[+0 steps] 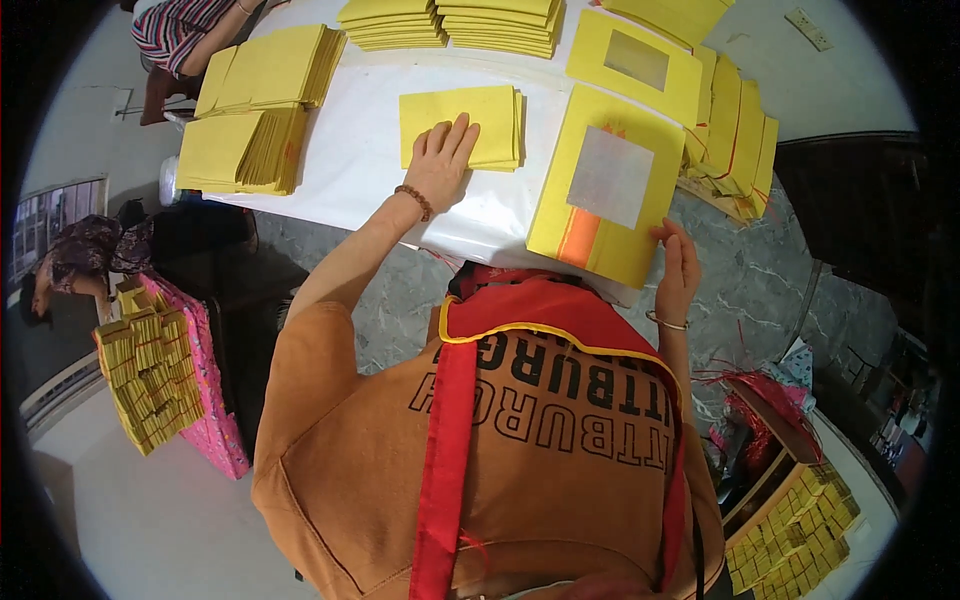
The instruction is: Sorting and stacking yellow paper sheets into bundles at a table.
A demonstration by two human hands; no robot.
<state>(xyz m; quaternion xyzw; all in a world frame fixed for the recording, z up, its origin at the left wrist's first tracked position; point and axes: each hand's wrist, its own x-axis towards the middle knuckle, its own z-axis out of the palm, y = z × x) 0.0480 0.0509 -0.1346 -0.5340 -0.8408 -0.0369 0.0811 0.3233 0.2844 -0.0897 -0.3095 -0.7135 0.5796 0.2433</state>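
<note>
while the left hand [440,165] rests palm down on the small yellow stack [495,118], its fingers are straight and slightly spread, so it is not closed around anything. this stack, which seems to be of paper, lies on the white worktop [350,130], and its layers do not match exactly at the right edge. to the right of the small yellow stack, and reaching nearer to the person, is the large yellow pile [620,240], with a grey square [610,178] and an orange strip [578,235] on its top. the right hand [680,270] is at the outer side of this pile, loosely unfolded, with the fingers pointing away from the body; i cannot tell if the thumb touches the edge.

beyond the small yellow stack, and to its right, there is another yellow pile [685,85] with a greyish patch. directly beyond the stack are thick yellow packs [495,22], arranged side by side. to the left of it stand two fanned piles [265,70], one behind the other. farther to the left of the stack, past the worktop, a pink container [215,390] carries many yellow bundles [150,365], and beyond the fanned piles another person's striped sleeve [185,30] is visible.
</note>
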